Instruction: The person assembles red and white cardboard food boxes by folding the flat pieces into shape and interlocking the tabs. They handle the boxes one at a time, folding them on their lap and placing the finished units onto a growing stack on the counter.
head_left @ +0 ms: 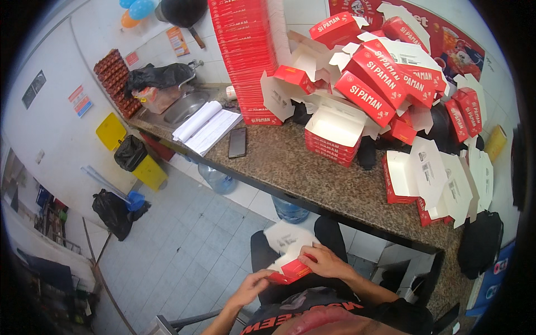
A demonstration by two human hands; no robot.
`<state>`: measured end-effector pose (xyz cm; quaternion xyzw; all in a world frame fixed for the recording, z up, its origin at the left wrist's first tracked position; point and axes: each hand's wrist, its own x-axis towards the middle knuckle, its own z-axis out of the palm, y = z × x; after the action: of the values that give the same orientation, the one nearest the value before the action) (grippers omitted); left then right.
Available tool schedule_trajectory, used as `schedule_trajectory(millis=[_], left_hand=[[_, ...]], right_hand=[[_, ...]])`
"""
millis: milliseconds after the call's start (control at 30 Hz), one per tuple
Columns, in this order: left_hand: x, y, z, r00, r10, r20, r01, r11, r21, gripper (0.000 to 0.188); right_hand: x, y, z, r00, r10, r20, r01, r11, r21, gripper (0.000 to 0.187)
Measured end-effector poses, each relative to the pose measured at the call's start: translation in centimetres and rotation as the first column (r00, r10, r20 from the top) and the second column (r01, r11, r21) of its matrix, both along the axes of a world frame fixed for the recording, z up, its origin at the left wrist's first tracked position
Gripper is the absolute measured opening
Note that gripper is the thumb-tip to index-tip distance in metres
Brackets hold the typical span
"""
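Observation:
Over my lap I hold a partly folded red and white cardboard food box (296,272), its white lid flap standing up and away from me. My right hand (326,262) is closed on the box's right end, thumb and fingers at its upper edge. At the box's left end my left hand (253,287) pinches the red side with its fingertips. On the counter ahead sits a small stack of open red boxes (333,134). Behind it lies a heap of folded red boxes (371,84).
A granite counter (273,151) runs across in front of me. On it are a tall stack of flat red cartons (245,61), a phone (237,143), an open notebook (209,128) and more open boxes (399,181). Water jugs (216,178) stand below; a yellow bin (148,170) is left.

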<state>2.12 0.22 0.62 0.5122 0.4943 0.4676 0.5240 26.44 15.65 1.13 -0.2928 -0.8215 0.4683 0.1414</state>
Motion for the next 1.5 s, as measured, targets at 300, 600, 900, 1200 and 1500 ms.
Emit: schedule_trajectory(millis=[300,600,900,1200,1500], left_hand=[[4.0,0.7,0.1,0.802,-0.023,-0.597,-0.007,0.999,-0.048,0.024],[5.2,2.1,1.9,0.541,0.167,-0.824,0.148,0.946,0.288,0.042],[7.6,4.3,0.2,0.813,0.466,-0.349,-0.391,0.881,0.266,0.065],[6.5,5.5,0.4,0.739,0.490,-0.463,-0.256,0.840,0.479,0.069],[6.6,5.2,0.1,0.711,0.535,-0.457,-0.352,0.833,0.427,0.069]], right_hand=[[-0.4,-1.7,6.5,0.878,0.134,0.460,-0.063,0.984,-0.167,0.049],[-0.3,-2.3,-0.9,0.951,0.252,0.177,-0.271,0.957,0.098,0.032],[-3.1,-2.3,0.3,0.851,-0.297,-0.432,0.095,0.898,-0.429,0.019],[-1.7,0.9,4.0,0.874,-0.223,-0.432,0.228,0.973,-0.039,0.012],[-3.6,-0.8,-0.4,0.695,-0.431,-0.576,-0.006,0.797,-0.604,0.018]])
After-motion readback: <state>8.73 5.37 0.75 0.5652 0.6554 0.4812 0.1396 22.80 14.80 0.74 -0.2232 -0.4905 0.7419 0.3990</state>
